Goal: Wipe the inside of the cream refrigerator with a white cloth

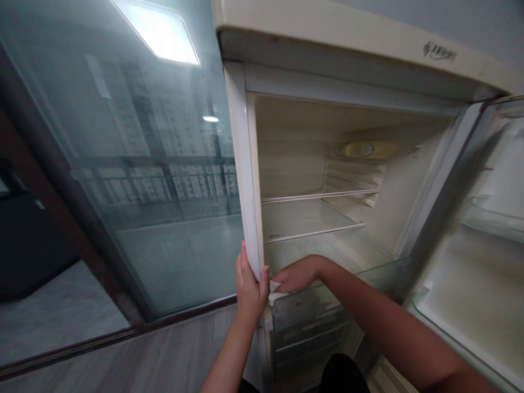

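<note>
An upright refrigerator (239, 164) stands before me with its door swung out to the right. My left hand (249, 284) grips the left edge of its frame, fingers on the outer side and thumb on the front. Just inside that edge, my right hand (297, 274) presses a white cloth (275, 295) against the inner left wall, near the lower part of the compartment. Part of the cloth is hidden under the fingers. Below the right hand is a clear drawer front (311, 314). Two glass shelves (311, 218) sit above it, with nothing on them.
The open door (491, 229) with clear racks takes up the right side. A yellowish lamp and dial housing (370, 149) is on the inner wall. To the left is a glass sliding door (164, 218) with a dark frame. Grey wood-look flooring (184, 355) lies below.
</note>
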`<state>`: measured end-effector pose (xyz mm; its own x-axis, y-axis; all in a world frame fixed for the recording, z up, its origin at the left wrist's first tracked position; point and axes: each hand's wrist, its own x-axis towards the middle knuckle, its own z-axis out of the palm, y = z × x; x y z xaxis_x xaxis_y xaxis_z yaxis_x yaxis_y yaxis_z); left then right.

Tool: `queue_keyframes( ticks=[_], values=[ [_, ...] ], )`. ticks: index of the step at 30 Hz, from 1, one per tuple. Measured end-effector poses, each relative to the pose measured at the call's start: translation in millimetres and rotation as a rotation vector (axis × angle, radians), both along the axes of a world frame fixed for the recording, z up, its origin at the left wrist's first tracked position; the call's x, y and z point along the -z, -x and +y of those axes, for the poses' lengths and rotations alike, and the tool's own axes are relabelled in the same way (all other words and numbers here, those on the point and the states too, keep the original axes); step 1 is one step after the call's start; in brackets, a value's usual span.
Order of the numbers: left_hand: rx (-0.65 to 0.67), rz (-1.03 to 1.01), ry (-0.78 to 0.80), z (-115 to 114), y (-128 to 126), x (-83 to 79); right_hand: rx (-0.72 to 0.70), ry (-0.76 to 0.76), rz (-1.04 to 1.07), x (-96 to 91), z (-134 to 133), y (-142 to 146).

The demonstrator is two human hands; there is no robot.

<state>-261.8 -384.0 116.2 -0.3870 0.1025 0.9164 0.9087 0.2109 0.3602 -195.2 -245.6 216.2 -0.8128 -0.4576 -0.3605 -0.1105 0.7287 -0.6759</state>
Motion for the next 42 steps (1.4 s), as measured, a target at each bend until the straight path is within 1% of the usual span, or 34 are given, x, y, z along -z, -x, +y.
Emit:
queue_keyframes(
  ticks=[2,3,4,5,6,7,9,11,13,15,17,18,20,22,25,31,35,37,39,42],
  values=[
    [-0.004,0.021,0.003,0,1,1.2,-0.097,-0.046,0.102,-11.9,2,-11],
    [-0.007,0.024,0.002,-1,2,1.8,-0.085,-0.054,0.193,-17.0,6,-24],
    [-0.01,0.021,0.0,-1,2,2.4,-0.037,-0.046,0.296,-19.7,13,-40],
    [-0.014,0.012,-0.002,-1,3,3.1,0.051,-0.028,0.392,-19.1,20,-60],
    [-0.016,0.002,-0.004,-1,3,3.9,0.157,0.004,0.479,-14.4,27,-81],
    [-0.017,-0.006,-0.008,-1,3,4.8,0.255,0.035,0.538,-5.3,34,-102],
    [-0.016,-0.027,-0.016,-1,2,7.0,0.437,0.015,0.666,24.9,45,-141],
    [-0.017,-0.051,-0.027,-1,1,9.6,0.575,-0.083,0.88,65.1,56,-169],
    [-0.01,-0.09,-0.046,0,0,12.2,0.611,-0.246,1.059,105.4,67,-186],
    [0.012,-0.136,-0.066,0,0,14.7,0.655,-0.425,1.134,138.4,75,-192],
    [0.026,-0.167,-0.08,1,1,16.8,0.701,-0.547,1.148,162.0,78,-192],
    [0.031,-0.175,-0.089,0,2,17.7,0.724,-0.58,1.147,170.7,78,-189],
    [0.063,-0.193,-0.11,-1,3,19.2,0.759,-0.602,1.158,182.6,77,-180],
    [0.127,-0.219,-0.129,-3,3,20.2,0.783,-0.592,1.16,188.2,74,-167],
    [0.177,-0.224,-0.134,-6,1,20.0,0.784,-0.556,1.123,187.3,74,-141],
    [0.154,-0.169,-0.136,-4,-3,16.5,0.78,-0.456,1.106,175.4,90,-71],
    [0.118,-0.143,-0.115,-4,-3,17.4,0.829,-0.397,1.115,178.5,97,-32],
    [0.117,-0.142,-0.116,-4,-3,18.5,0.865,-0.363,1.092,184.6,96,-22],
    [0.124,-0.148,-0.121,-4,-2,19.7,0.892,-0.329,1.043,191.5,88,-20],
    [0.13,-0.157,-0.12,-3,-1,21.1,0.87,-0.308,0.993,195.3,63,-23]
  ],
)
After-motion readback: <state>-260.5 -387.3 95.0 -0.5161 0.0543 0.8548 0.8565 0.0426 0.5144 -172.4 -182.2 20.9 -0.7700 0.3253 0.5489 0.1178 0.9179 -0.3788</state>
